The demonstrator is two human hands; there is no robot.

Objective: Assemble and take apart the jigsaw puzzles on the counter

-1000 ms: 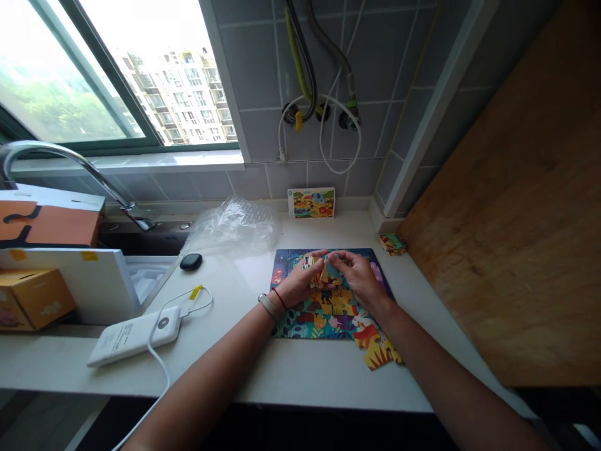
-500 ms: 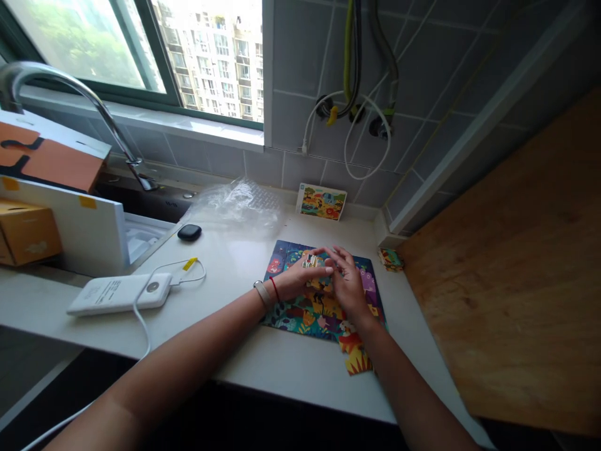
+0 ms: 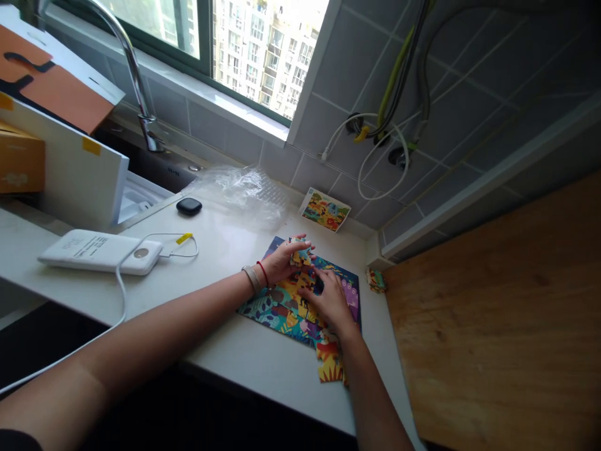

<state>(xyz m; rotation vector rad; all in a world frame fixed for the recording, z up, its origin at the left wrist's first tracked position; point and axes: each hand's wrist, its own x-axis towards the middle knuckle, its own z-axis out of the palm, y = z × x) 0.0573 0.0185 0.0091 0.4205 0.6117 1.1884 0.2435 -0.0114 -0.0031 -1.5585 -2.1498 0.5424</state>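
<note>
My left hand (image 3: 282,262) is wrapped round a small stack of jigsaw puzzle pieces (image 3: 301,255), held above the far left of the puzzle. Below both hands lies a colourful jigsaw puzzle (image 3: 272,308) with a dark blue border and animal pictures. Over its middle, just right of the stack, is my right hand (image 3: 331,300). Its thumb and forefinger are apart, with no piece visible between them; whether the fingertips touch the puzzle I cannot tell. Joined orange and yellow puzzle pieces (image 3: 329,366) extend past the near edge, partly hidden by my right forearm.
A picture card (image 3: 325,209) leans on the tiled wall. More puzzle pieces (image 3: 376,280) are piled beside the wooden panel (image 3: 493,313). Clear plastic wrap (image 3: 244,191), a black case (image 3: 189,207) and a white power bank (image 3: 101,250) with a cable lie left, near the sink (image 3: 134,153).
My hands, close together before, have separated. The left now holds the stack up with its top showing; the right has dropped lower over the puzzle and opened. The view has tilted and shifted.
</note>
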